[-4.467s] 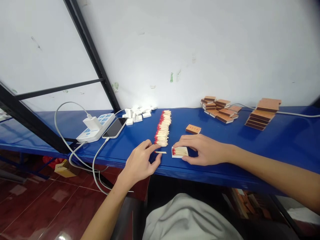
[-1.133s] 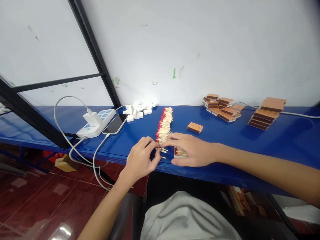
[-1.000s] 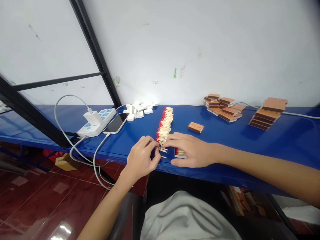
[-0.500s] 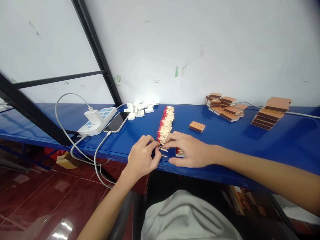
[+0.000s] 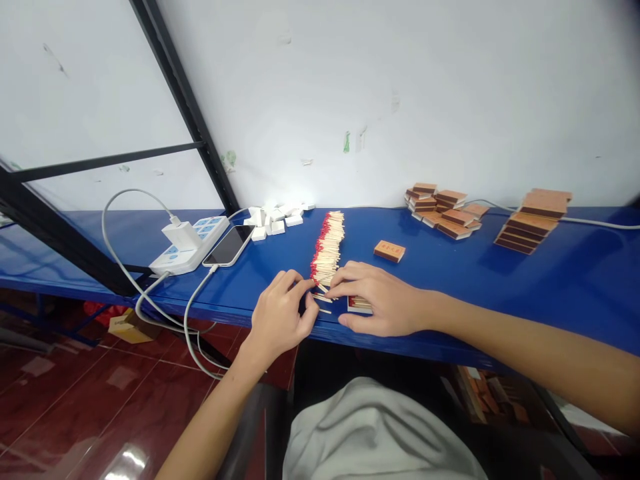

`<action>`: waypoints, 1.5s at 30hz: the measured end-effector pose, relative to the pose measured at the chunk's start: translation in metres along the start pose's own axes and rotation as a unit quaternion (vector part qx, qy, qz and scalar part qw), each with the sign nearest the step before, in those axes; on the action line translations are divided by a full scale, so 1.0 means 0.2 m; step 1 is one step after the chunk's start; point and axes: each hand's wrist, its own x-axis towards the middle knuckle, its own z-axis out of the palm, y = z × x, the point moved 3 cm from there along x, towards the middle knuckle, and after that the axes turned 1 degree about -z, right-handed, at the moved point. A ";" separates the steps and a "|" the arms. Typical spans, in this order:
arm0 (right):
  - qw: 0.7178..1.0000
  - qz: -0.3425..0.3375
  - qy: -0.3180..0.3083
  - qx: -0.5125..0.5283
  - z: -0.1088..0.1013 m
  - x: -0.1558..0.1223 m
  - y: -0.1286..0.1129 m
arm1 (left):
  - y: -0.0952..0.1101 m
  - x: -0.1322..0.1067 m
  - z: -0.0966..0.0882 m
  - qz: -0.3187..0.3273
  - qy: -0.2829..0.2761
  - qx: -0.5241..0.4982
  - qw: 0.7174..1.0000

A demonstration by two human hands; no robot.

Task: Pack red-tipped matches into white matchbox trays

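My left hand (image 5: 281, 310) is at the near end of a long row of red-headed matches (image 5: 327, 247). Its thumb and index finger are bent together around the ends of a few loose matches (image 5: 323, 298). My right hand (image 5: 377, 300) lies low over the table with fingers stretched out and thumb apart. Its index fingertip touches the near matches from the right. Beneath that palm is a small white matchbox tray (image 5: 359, 309), with matches inside and partly covered by the hand. A closed orange matchbox (image 5: 389, 251) lies behind the right hand.
White empty-looking trays (image 5: 275, 220) are heaped by the wall. Orange matchboxes (image 5: 453, 217) lie piled at back right, and a leaning stack (image 5: 533, 223) stands further right. A phone (image 5: 230, 245), a power strip (image 5: 193, 247) and cables occupy the left, beside a black metal frame (image 5: 185, 87).
The view has shifted slightly. My left fingertips have drawn a little left from the row's near end, and more of the tray shows beside my right hand.
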 end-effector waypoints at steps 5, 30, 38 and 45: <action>1.000 -0.014 0.009 -0.007 -0.01 0.00 -0.01 | 0.00 0.00 0.00 0.000 0.000 0.000 1.000; 0.999 -0.030 -0.012 -0.013 0.01 -0.01 0.00 | 0.01 0.00 -0.01 0.018 -0.031 -0.005 0.999; 0.999 -0.041 0.005 -0.025 0.01 -0.01 -0.01 | 0.00 0.00 0.00 0.026 -0.034 -0.027 0.999; 0.993 0.020 0.111 -0.031 -0.03 -0.01 0.05 | 0.00 -0.01 0.00 0.025 -0.034 -0.023 0.999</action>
